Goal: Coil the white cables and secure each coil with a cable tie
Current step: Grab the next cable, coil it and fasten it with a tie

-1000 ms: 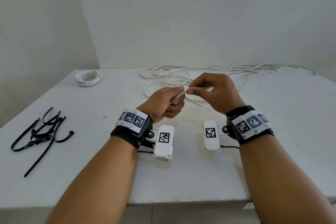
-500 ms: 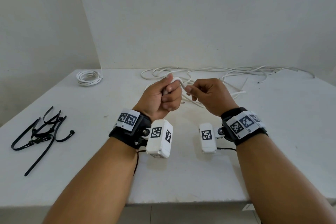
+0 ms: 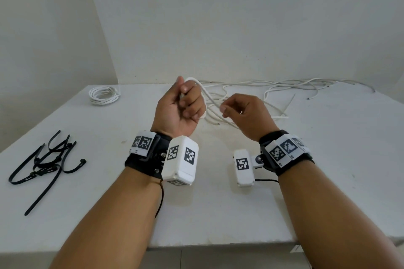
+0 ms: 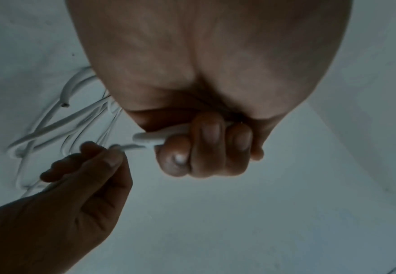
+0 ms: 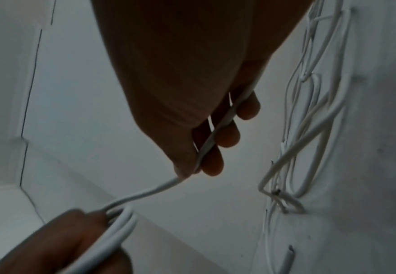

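My left hand (image 3: 185,102) is raised above the table, palm toward me, fingers curled round a loop of white cable (image 3: 202,91). The left wrist view shows the cable (image 4: 150,138) leaving the fist beside the curled fingers (image 4: 206,148). To its right my right hand (image 3: 240,109) pinches the same cable (image 5: 218,129) between thumb and fingertips, and the strand runs across to the left hand (image 5: 74,241). Loose white cables (image 3: 273,91) lie tangled behind both hands. A finished white coil (image 3: 102,95) sits at the far left.
A heap of black cable ties (image 3: 46,164) lies near the table's left edge. A single pale tie (image 3: 289,102) lies among the loose cables at the back right. Walls close the table's (image 3: 218,214) far and left sides.
My left hand has risen and turned palm toward me, wrapping the cable into a loop. My right hand has slid a little to the right along the cable.
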{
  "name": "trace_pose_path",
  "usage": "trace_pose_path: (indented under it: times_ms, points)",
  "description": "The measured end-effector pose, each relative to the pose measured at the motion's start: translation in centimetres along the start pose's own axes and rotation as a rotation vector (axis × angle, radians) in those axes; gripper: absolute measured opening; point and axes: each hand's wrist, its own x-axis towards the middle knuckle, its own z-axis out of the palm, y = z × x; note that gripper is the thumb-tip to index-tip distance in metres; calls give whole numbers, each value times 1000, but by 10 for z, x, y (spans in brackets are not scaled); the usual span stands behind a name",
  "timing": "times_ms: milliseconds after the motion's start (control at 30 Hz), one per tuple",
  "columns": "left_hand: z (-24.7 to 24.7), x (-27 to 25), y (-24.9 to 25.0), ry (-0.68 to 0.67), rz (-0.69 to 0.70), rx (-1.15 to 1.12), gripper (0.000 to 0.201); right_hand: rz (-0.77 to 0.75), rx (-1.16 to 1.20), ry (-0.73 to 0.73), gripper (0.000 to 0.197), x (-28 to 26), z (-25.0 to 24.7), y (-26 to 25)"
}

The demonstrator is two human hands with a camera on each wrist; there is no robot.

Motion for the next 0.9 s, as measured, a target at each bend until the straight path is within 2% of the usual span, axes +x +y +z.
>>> trace_pose_path:
  times_ms: [133,233,267,367,500,567,633,700,767,833,900]
  points:
    - [4,3,-9,227,62,190,31,-41,-122,-181,21,-5,14,-10]
    - [4,5,-19,326,74,436,35,-53,-184,-279,9,-6,18,-13]
    - [2,5,-22,353,82,516,35,-57,-217,-297,3,-6,18,-14]
    - [-6,8,-25,426,124,716,33,-61,-309,-317,18,-7,14,-18]
    - [-11,9,-26,496,187,778,30,-16,-366,-353,22,-8,11,-25]
    - [-16,9,-20,578,227,870,29,6,-438,-384,19,-10,9,-27]
    - [-24,8,-10,676,280,959,28,9,-436,-419,16,-12,5,-28]
    - [-30,5,-2,718,298,1036,26,-33,-362,-449,17,-15,3,-30]
    - [-34,3,-4,680,188,1231,25,-97,-286,-423,16,-17,3,-33]
    - [-38,3,-11,584,-6,1406,31,-152,-236,-377,13,-16,1,-33]
    - [-36,4,-17,476,-133,1446,32,-196,-209,-331,13,-15,-1,-30]
